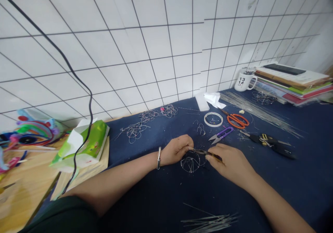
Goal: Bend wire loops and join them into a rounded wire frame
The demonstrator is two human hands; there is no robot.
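Observation:
Fingers pinched, my left hand (179,149) holds a thin piece of wire at the tip of the pliers. My right hand (229,160) is closed around the pliers (201,151), whose jaws point left and meet the wire by my left fingertips. Just below sits a round, bent wire shape (190,164); whether it joins the pinched wire I cannot tell. Purple thread snips (222,134) lie just beyond my right hand. Small curved wire pieces (200,129) lie beyond the pliers.
Tangled wire shapes (135,130) lie at the back left. Orange-handled scissors (238,121), a white ring-shaped dish (213,119), black-handled pliers (270,143) and long straight wires (260,111) lie right. Cut wires (210,222) lie in front. A black cable (90,104) hangs left, across a tissue pack (97,139).

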